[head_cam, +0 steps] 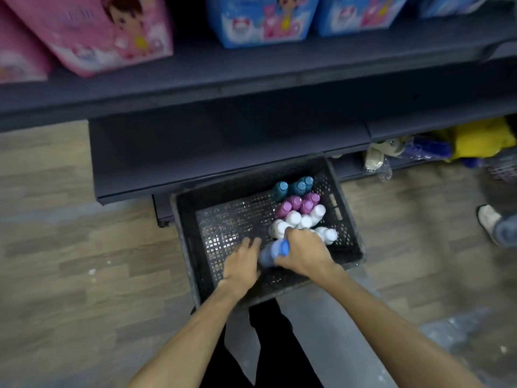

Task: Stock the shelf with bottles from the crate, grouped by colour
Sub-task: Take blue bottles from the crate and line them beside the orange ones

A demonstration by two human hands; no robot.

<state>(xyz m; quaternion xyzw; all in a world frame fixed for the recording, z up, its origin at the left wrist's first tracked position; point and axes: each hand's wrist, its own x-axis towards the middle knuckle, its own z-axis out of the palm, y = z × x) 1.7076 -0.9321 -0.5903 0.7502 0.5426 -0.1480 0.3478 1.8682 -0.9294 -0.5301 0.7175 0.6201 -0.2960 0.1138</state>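
Two bare forearms reach up from the bottom of the frame, over dark trousers, into a black perforated crate (347, 219) on the floor at centre. The right hand (303, 254) is curled round a pale blue bottle with a bright blue cap (272, 252), lying tilted near the crate's front wall. The left hand (242, 264) sits just beside it, fingers relaxed and spread, touching the bottle's lower end or nearly so; the blur hides which. Behind, in the crate's right half, white bottles (305, 219) cluster, then purple bottles (300, 204), then teal bottles (296, 187) at the far wall.

The floor (56, 247) is wood-look planking, with a grey strip at lower right. Above the crate, a dark grey shelf (195, 152) juts out low, and a longer upper shelf (251, 68) carries pink packs (92, 32) at upper left and blue packs (260, 21) at top centre. At right, yellow and blue goods (475, 138) crowd a low shelf, and someone's shoe (488, 219) shows at the edge.
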